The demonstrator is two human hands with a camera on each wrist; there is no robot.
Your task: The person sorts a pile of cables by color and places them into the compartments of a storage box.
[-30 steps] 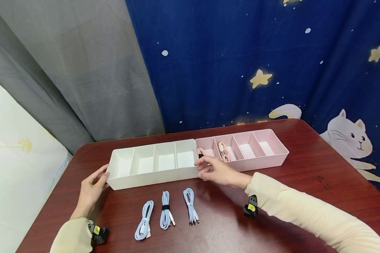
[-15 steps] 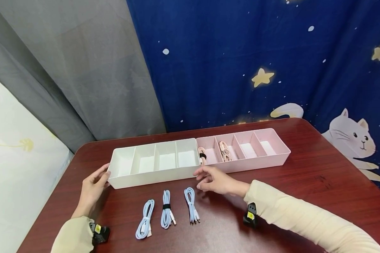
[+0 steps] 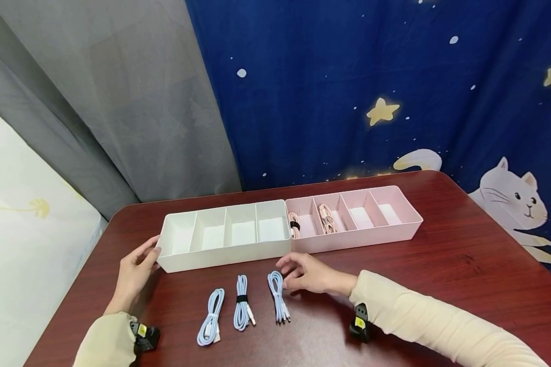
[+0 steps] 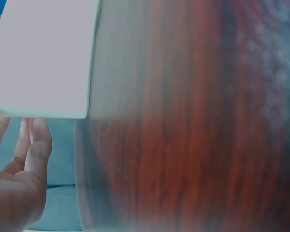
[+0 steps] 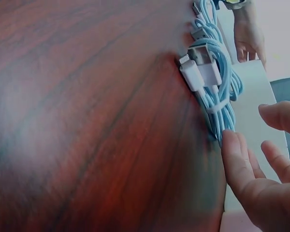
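Note:
My left hand [image 3: 135,270] rests its fingertips on the left end of a white divided box [image 3: 229,256]; the left wrist view has its fingers [image 4: 38,154] extended to the box's end wall. My right hand [image 3: 309,273] is loosely bent, nothing between thumb and fingers, with its fingertips right at the top of the rightmost light-blue charging cable [image 3: 277,295]. In the right wrist view this coiled cable [image 5: 222,108] shows white plugs. Two more coiled blue cables lie to its left: a middle cable [image 3: 241,303] with a black strap and a left cable [image 3: 211,317].
A pink divided box [image 3: 358,239] stands end to end with the white one. Its first compartment holds a pink cable [image 3: 295,227] with a black strap, its second another pink cable [image 3: 326,219]. The dark red table [image 3: 445,244] backs onto curtains [image 3: 303,102].
My right hand has moved from the joint between the two boxes down toward me, to the rightmost blue cable. My left hand stays at the white box's end.

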